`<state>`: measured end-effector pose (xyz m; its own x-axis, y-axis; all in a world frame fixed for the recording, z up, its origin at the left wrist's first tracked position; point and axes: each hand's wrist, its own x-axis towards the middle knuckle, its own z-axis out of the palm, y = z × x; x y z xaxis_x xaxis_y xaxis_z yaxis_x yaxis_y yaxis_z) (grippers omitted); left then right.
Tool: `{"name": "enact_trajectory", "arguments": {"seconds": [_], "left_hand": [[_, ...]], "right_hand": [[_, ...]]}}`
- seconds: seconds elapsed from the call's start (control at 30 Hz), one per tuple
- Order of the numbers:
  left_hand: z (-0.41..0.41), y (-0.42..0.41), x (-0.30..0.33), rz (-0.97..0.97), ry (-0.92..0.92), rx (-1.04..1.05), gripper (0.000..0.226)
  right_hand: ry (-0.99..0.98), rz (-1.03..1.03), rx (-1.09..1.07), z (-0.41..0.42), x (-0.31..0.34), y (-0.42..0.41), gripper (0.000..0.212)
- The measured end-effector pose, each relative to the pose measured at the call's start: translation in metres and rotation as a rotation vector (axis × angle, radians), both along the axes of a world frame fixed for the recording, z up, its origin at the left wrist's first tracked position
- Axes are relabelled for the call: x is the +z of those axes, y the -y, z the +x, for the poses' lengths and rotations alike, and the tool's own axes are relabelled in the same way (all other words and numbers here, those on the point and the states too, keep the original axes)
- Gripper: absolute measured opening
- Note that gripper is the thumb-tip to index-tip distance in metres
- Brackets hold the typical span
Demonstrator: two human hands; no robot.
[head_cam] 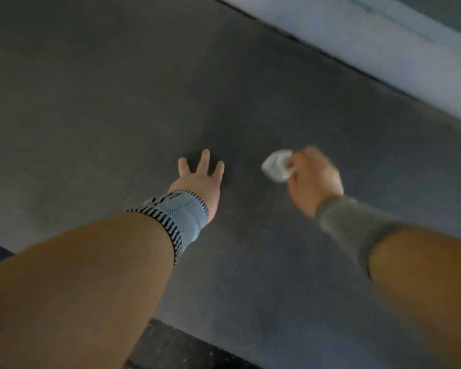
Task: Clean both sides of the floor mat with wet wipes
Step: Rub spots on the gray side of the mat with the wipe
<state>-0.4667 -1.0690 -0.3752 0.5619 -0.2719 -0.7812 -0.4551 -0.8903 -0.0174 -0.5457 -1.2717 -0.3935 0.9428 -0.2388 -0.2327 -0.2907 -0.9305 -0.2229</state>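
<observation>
Crumpled wet wipe (277, 166) is gripped in right hand (313, 182) above grey floor mat (117, 102); left hand (200, 179) is spread flat on mat

Dim, flat light; the mat (117, 89) reads dull grey, brighter on the pale floor (383, 49) at top right. The right hand (314, 179) and wipe (276, 166) are motion-blurred. Soft focus throughout, forearms stretched near the edges.
</observation>
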Motion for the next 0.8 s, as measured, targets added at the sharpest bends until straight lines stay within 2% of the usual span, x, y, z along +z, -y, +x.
{"name": "enact_trajectory", "arguments": {"seconds": [0.03, 0.07, 0.17, 0.2, 0.23, 0.27, 0.4, 0.6, 0.8], "left_hand": [[-0.001, 0.0, 0.002, 0.02, -0.003, -0.012, 0.107], [-0.002, 0.001, 0.003, 0.03, -0.013, -0.01, 0.108], [-0.003, 0.003, 0.003, 0.068, -0.039, 0.002, 0.115], [-0.003, 0.004, 0.003, 0.076, -0.047, -0.01, 0.116], [-0.005, 0.004, 0.004, 0.076, -0.061, -0.018, 0.117], [-0.006, 0.002, 0.004, 0.078, -0.072, -0.024, 0.119], [-0.002, 0.002, 0.001, 0.1, -0.073, -0.037, 0.13], [-0.006, 0.006, 0.001, 0.117, -0.031, -0.039, 0.133], [-0.008, 0.01, 0.005, 0.139, -0.008, -0.073, 0.133]], "right_hand": [[-0.036, -0.044, -0.136, 0.008, 0.006, 0.008, 0.021], [-0.08, -0.054, -0.15, 0.005, 0.011, 0.008, 0.024], [-0.247, 0.238, 0.082, -0.046, 0.014, -0.03, 0.027], [-0.267, 0.294, 0.183, -0.067, 0.017, -0.047, 0.03], [-0.303, 0.266, 0.245, -0.076, 0.016, -0.057, 0.032], [-0.273, 0.243, 0.232, -0.077, 0.012, -0.06, 0.03], [-0.081, 0.132, -0.156, -0.028, -0.002, -0.041, 0.021], [0.041, 0.203, -0.219, -0.055, -0.007, -0.064, 0.025], [0.004, 0.205, -0.263, -0.036, -0.012, -0.057, 0.027]]}}
